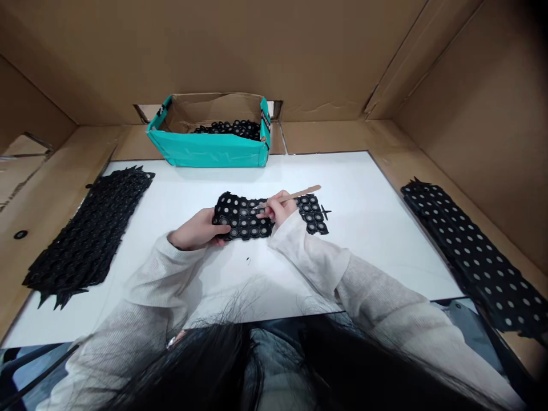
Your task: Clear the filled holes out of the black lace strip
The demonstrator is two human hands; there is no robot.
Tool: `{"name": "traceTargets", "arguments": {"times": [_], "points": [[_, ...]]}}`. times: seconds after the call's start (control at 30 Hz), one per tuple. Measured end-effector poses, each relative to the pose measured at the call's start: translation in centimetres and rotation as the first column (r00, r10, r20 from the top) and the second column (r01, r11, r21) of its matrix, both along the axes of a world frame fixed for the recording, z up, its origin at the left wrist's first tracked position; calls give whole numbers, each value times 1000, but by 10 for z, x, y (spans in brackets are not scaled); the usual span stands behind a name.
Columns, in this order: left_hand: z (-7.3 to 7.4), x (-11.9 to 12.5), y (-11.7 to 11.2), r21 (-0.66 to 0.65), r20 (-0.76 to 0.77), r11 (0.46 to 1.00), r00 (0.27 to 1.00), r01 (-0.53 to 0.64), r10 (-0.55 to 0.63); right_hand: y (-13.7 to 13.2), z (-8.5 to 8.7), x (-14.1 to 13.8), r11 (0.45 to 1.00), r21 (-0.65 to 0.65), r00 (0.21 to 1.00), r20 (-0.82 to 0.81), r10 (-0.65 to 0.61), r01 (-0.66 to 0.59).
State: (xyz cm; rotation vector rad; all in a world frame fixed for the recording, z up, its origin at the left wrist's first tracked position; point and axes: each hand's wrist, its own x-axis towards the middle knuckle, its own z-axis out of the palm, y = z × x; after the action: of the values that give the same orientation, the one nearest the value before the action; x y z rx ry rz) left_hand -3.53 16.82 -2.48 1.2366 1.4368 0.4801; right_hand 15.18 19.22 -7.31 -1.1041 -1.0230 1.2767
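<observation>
In the middle of the white board lies a black sheet [250, 232] of moulded round pieces, some with pale centres. My left hand [199, 229] grips its left end, thumb on top and fingers beneath, with that end slightly raised. My right hand [280, 210] is closed around a thin wooden stick [302, 193] and rests over the middle of the sheet, covering part of it. The stick slants up to the right, its lower tip close to the round pieces. A pointed black scrap [326, 212] sticks out by the sheet's right end.
A teal-sided cardboard box [209, 150] holding loose black rings [240, 129] stands at the back. Stacks of similar black sheets lie on the left [85, 234] and right [475, 257]. One black ring [20, 234] sits at far left. Cardboard walls [265, 51] surround the white board [377, 228].
</observation>
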Motion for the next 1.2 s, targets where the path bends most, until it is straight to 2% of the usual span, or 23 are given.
{"name": "traceTargets", "arguments": {"times": [0.07, 0.17, 0.3, 0.4, 0.47, 0.53, 0.6, 0.7, 0.8, 0.93, 1.07, 1.2], "points": [[1, -5, 3, -21, 21, 998, 998, 52, -52, 1, 0, 1, 997, 74, 1000, 27, 2, -4], [5, -4, 10, 76, -31, 995, 997, 69, -67, -1, 1, 1, 987, 126, 984, 163, 79, -100], [1, 10, 24, 230, -175, 966, 972, -117, 159, -1, 6, 1, 987, 142, 988, 144, 54, -75], [-13, 20, 31, 352, -228, 913, 928, -205, 296, 2, 12, 1, 959, 282, 990, 123, -71, 33], [-22, 24, 32, 430, -222, 877, 917, -214, 332, 6, 15, 1, 934, 353, 988, 117, -96, 49], [-26, 25, 31, 466, -221, 860, 913, -210, 343, 10, 15, 1, 946, 325, 990, 132, -47, 1], [-27, 26, 30, 471, -217, 852, 906, -228, 363, 14, 12, 2, 972, 231, 987, 162, -2, -36], [-23, 28, 29, 462, -140, 842, 914, -279, 380, 17, 6, 4, 987, 160, 970, 241, -12, -28], [-23, 28, 28, 468, -68, 832, 927, -298, 370, 18, 2, 7, 987, 160, 951, 305, -44, -6], [-30, 24, 29, 519, -97, 798, 907, -305, 409, 17, 3, 7, 991, 133, 943, 326, -69, 27], [-32, 25, 29, 577, -90, 765, 909, -287, 408, 16, 6, 6, 985, 168, 921, 378, -96, 33], [-31, 28, 26, 586, -21, 748, 918, -310, 397, 15, 6, 5, 987, 160, 932, 358, -50, -9]]}}
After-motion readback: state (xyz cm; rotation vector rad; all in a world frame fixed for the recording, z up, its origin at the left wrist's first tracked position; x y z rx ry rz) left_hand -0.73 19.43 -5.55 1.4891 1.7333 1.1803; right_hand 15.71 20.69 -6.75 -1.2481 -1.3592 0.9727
